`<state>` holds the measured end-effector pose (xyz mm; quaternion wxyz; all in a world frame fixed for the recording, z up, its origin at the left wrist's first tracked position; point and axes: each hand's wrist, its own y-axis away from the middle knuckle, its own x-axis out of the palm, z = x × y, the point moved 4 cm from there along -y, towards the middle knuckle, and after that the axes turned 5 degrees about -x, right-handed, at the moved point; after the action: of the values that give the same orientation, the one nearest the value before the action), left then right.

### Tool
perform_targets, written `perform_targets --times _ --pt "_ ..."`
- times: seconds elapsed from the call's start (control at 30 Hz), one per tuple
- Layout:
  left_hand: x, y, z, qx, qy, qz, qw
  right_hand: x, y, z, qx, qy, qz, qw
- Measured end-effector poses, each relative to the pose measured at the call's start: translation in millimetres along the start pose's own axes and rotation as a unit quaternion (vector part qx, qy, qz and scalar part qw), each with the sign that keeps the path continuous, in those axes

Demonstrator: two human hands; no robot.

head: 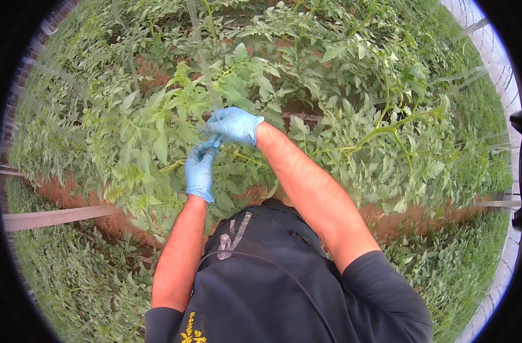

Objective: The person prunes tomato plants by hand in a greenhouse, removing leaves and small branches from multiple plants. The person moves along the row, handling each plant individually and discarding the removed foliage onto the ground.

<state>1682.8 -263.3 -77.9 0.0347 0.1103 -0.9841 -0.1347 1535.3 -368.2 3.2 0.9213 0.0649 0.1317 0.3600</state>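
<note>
Both my hands wear blue disposable gloves and meet among the leaves of a tomato plant (188,92). A translucent plastic strip (203,55) hangs from above and runs down to my fingers. My right hand (237,124) grips the strip, back of the hand upward. Just below it, my left hand (199,169) has its fingertips pinched together at the strip's lower part, touching the right hand's fingers. Their exact hold is hidden by the gloves. A thick green stem (171,167) shows just left of my left hand.
Dense tomato foliage (359,81) surrounds the hands. A bare, branching tomato stem (381,130) leans out on the right. A pale bar (61,218) crosses the soil path (72,195) at left. Plastic strip pieces (231,242) lie on my dark clothing, and a thin cable (282,268) crosses it.
</note>
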Motion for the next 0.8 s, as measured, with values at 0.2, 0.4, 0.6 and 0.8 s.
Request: perform_targets --times 0.2,0.4,0.6,0.8 --pt "0.4 -22.6 -19.1 0.062 -0.104 0.075 0.99 6.6 7.9 -5.5 -0.075 0.006 0.013 0.997" --pt "3.6 -39.4 -7.7 0.037 -0.237 0.106 0.965 -0.1 25.8 -7.0 -0.047 -0.046 0.009 0.998" --pt "23.9 -32.4 -17.2 0.064 -0.094 0.05 0.992 -15.5 74.0 -7.5 -0.156 -0.18 -0.05 0.97" --pt "30.4 -21.9 -9.7 0.049 -0.127 0.082 0.987 -34.9 78.7 -19.2 -0.038 0.104 -0.219 0.969"
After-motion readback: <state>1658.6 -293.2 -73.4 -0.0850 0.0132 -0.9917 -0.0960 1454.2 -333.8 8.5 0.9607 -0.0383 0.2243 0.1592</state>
